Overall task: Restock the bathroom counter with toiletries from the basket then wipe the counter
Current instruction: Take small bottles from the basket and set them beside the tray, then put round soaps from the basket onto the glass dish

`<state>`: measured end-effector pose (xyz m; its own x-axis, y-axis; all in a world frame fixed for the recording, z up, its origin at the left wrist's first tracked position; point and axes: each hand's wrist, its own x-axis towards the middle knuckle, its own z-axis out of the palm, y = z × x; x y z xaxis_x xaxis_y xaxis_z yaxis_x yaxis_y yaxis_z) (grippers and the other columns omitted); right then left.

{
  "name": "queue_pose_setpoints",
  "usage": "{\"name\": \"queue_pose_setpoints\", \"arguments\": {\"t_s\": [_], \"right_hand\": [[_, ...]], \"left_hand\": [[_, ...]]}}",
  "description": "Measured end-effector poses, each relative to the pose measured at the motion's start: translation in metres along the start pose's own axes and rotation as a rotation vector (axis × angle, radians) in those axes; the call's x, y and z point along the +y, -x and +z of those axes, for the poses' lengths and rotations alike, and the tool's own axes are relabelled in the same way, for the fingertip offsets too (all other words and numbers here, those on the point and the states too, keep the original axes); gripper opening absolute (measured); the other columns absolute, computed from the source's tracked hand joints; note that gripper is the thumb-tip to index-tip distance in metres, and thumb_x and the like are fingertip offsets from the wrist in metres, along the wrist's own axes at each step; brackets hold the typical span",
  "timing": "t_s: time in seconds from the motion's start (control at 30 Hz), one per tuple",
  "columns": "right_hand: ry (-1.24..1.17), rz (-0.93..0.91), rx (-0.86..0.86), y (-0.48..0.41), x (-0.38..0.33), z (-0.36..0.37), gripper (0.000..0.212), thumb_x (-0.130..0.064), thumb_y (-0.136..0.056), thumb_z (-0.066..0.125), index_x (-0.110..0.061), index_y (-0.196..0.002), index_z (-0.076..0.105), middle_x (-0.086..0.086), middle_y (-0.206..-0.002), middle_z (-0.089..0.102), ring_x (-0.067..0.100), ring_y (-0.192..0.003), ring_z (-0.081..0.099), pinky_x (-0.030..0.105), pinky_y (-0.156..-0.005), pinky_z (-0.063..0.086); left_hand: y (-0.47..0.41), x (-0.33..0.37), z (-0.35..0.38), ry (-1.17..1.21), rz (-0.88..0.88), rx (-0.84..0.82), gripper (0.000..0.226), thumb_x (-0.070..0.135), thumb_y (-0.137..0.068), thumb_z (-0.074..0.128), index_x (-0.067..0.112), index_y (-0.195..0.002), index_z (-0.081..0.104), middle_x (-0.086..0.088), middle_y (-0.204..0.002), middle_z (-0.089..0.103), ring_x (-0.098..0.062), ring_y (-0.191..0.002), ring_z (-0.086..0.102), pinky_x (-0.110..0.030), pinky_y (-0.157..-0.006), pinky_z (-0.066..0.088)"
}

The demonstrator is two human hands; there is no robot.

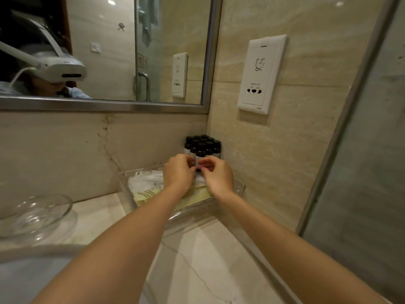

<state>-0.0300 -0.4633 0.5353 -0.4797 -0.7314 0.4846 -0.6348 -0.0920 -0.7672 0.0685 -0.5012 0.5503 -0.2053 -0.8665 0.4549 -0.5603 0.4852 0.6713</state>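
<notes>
Toiletry bottle (199,157), small and dark-capped, is pinched between the fingertips of both your hands, with your left hand (178,172) on one side and your right hand (217,174) on the other. It is at the front of the cluster of matching bottles (202,144) packed into the back corner of the counter (197,260). Your fingers hide its base, so I cannot tell whether it stands on the stone or hangs just above it.

The main risk is the crowding. The bottles stand touching one another, and a sideways nudge from a knuckle as you let go could likely topple several at once. If you release the bottle tilted, it may fall forward into the clear tray (240,187) just below your hands. Your forearms also reach across that tray, so pulling back low could drag or tip it.

The tray sits just in front of the cluster. It holds white packets (144,179) on its left side and pale yellow flat items (149,195) toward the front — their labels are too small to read. A glass bowl (32,212) stands at the left, near your left forearm, and glare keeps me from telling what is in it. The basket is out of view.
</notes>
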Motion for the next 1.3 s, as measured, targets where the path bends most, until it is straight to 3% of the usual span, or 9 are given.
{"name": "queue_pose_setpoints", "arguments": {"t_s": [0.2,0.47,0.7,0.8,0.9,1.0,1.17,1.3], "right_hand": [[0.049,-0.001,0.032,-0.001,-0.001,-0.002,0.028,0.000,-0.089,0.053,-0.019,-0.101,0.069,-0.004,-0.101,0.070,0.011,-0.093,0.064,0.024,-0.083,0.051],[0.028,0.034,0.014,0.001,0.000,-0.002,0.027,-0.002,-0.091,0.052,-0.019,-0.104,0.069,-0.003,-0.106,0.070,0.011,-0.098,0.064,0.027,-0.088,0.052],[-0.096,0.158,-0.224,0.016,-0.014,-0.029,0.023,-0.012,-0.092,0.056,-0.013,-0.113,0.065,0.004,-0.114,0.066,0.017,-0.105,0.061,0.029,-0.094,0.047],[-0.112,0.230,-0.267,0.037,-0.022,-0.058,0.020,-0.012,-0.090,0.059,-0.014,-0.109,0.066,0.005,-0.107,0.068,0.014,-0.092,0.063,0.028,-0.087,0.051],[-0.154,0.243,-0.346,0.066,-0.036,-0.101,0.023,-0.005,-0.089,0.058,-0.005,-0.112,0.064,0.005,-0.090,0.066,0.009,-0.070,0.059,0.016,-0.064,0.048],[-0.142,0.202,-0.337,0.104,-0.055,-0.154,0.023,-0.006,-0.088,0.061,-0.004,-0.111,0.065,-0.002,-0.081,0.065,0.007,-0.069,0.059,0.015,-0.064,0.047],[-0.138,0.185,-0.245,0.191,-0.070,-0.250,0.019,-0.006,-0.089,0.061,-0.004,-0.107,0.066,0.015,-0.092,0.070,0.010,-0.070,0.061,0.017,-0.065,0.048],[-0.121,0.273,-0.169,0.270,-0.054,-0.324,0.015,-0.006,-0.088,0.062,-0.011,-0.101,0.066,-0.002,-0.077,0.067,-0.002,-0.061,0.061,0.014,-0.063,0.046]], "left_hand": [[-0.001,0.001,-0.001,-0.064,0.004,0.022,0.036,0.020,-0.086,0.065,0.025,-0.122,0.062,-0.002,-0.116,0.067,-0.022,-0.104,0.063,-0.035,-0.083,0.052],[0.000,0.000,0.001,-0.086,-0.009,-0.033,0.036,0.012,-0.087,0.058,0.027,-0.119,0.065,-0.001,-0.117,0.068,-0.023,-0.106,0.063,-0.035,-0.086,0.053],[0.031,0.012,-0.007,-0.071,-0.072,-0.040,0.032,0.003,-0.089,0.051,0.016,-0.115,0.066,-0.006,-0.118,0.067,-0.024,-0.108,0.061,-0.032,-0.088,0.047],[0.061,0.025,-0.013,-0.033,-0.120,-0.032,0.031,0.002,-0.090,0.049,0.017,-0.110,0.067,-0.002,-0.118,0.066,-0.022,-0.107,0.061,-0.030,-0.087,0.046],[0.098,0.046,-0.018,-0.043,-0.080,-0.068,0.031,0.001,-0.089,0.049,0.017,-0.108,0.067,-0.002,-0.117,0.065,-0.020,-0.104,0.061,-0.029,-0.085,0.046],[0.142,0.083,-0.021,-0.014,0.012,-0.143,0.034,0.000,-0.087,0.049,0.019,-0.110,0.066,-0.001,-0.112,0.066,-0.021,-0.101,0.062,-0.027,-0.078,0.046],[0.226,0.145,-0.016,0.122,0.117,-0.238,0.033,0.002,-0.086,0.050,0.018,-0.111,0.065,-0.004,-0.112,0.065,-0.023,-0.102,0.061,-0.034,-0.088,0.049],[0.291,0.187,-0.006,0.215,0.199,-0.264,0.030,0.004,-0.083,0.051,0.016,-0.106,0.066,-0.004,-0.107,0.067,-0.023,-0.097,0.062,-0.030,-0.087,0.048]]}}
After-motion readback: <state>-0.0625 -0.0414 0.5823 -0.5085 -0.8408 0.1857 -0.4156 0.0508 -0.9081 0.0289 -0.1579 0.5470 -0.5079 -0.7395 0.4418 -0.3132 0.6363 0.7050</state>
